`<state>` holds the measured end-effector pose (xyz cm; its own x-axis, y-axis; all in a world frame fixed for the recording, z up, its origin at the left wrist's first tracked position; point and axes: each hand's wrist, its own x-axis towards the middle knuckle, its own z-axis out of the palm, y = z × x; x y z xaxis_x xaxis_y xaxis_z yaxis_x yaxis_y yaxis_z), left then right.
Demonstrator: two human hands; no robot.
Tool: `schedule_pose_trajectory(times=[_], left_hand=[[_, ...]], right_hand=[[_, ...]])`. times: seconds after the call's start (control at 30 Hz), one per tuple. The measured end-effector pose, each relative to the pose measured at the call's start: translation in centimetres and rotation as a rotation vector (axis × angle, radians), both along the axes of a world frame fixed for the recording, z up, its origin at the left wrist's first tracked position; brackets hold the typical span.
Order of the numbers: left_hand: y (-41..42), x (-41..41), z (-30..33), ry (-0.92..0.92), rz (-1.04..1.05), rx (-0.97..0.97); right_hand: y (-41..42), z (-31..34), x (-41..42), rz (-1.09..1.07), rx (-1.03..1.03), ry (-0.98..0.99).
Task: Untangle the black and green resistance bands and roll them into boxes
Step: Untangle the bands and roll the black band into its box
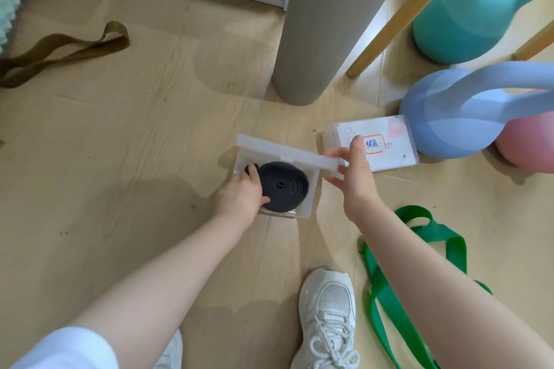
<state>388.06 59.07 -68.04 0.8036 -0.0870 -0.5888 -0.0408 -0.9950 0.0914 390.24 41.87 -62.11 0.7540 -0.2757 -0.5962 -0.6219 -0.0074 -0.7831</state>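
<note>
Left hand (239, 196) has its fingers curled around the edge of the black band (283, 186), which sits coiled in a tight flat spiral inside the clear plastic box (311, 204) on the wood floor (120, 159). Right hand (355, 177) pinches the box's frosted lid (284, 151), half raised. The green band (419, 249) lies loose and floppy by the white sneaker (328, 317). A second labeled box (389, 144) sits closed next to the kettlebells (449, 117).
</note>
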Motion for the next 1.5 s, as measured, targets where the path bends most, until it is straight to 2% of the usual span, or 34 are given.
schedule_pose_trajectory(times=[0.07, 0.13, 0.23, 0.37, 0.4, 0.5, 0.57, 0.7, 0.77, 0.87, 1.0, 1.13, 1.2, 1.33, 1.5], left_hand=[[0.6, -0.2, 0.1, -0.097, -0.124, 0.083], [1.4, -0.3, 0.0, -0.147, -0.156, 0.086], [2.5, -0.7, 0.2, -0.133, -0.119, 0.009], [3.4, -1.5, 0.5, -0.11, -0.218, -0.019], [3.4, -1.5, 0.5, -0.119, -0.237, 0.005], [3.2, -1.0, 0.0, -0.173, -0.19, 0.061], [3.1, -0.5, -0.5, -0.198, -0.157, 0.086], [3.7, 0.8, -1.8, -0.479, -0.213, 0.09], [3.9, 2.0, -2.0, -0.515, -0.22, 0.08], [4.6, 3.7, -1.9, -0.536, -0.325, 0.046], [5.9, 4.5, -2.9, -0.516, -0.495, -0.058], [6.3, 4.8, -2.8, -0.468, -0.503, -0.126], [6.7, 5.0, -2.1, -0.412, -0.454, -0.19], [7.6, 5.6, 0.4, -0.391, -0.452, -0.179], [7.4, 6.5, 3.2, -0.21, -0.483, -0.178]], right_hand=[[0.4, -0.5, -0.7, 0.043, 0.013, 0.069], [0.7, -1.0, -1.6, 0.025, 0.053, 0.088], [0.2, -1.4, -1.4, -0.034, 0.01, 0.074], [0.1, -1.1, 0.4, -0.177, 0.17, 0.074], [0.0, -1.1, 0.6, -0.15, 0.187, 0.052], [0.0, -1.5, 1.4, 0.104, 0.109, -0.031], [-0.1, -1.7, 2.4, 0.177, 0.059, -0.077], [-0.1, -2.5, 4.6, 0.346, -0.015, -0.137], [0.5, -3.0, 5.4, 0.384, -0.02, -0.141], [2.1, -3.2, 7.2, 0.326, -0.223, -0.191], [3.7, -3.5, 10.3, 0.325, -0.58, -0.195], [4.2, -3.9, 12.0, 0.39, -0.791, -0.02], [4.2, -4.3, 11.8, 0.388, -0.773, 0.023], [3.9, -4.3, 10.0, 0.324, -0.559, 0.07], [3.1, -2.4, 6.5, 0.378, -0.586, 0.155]])
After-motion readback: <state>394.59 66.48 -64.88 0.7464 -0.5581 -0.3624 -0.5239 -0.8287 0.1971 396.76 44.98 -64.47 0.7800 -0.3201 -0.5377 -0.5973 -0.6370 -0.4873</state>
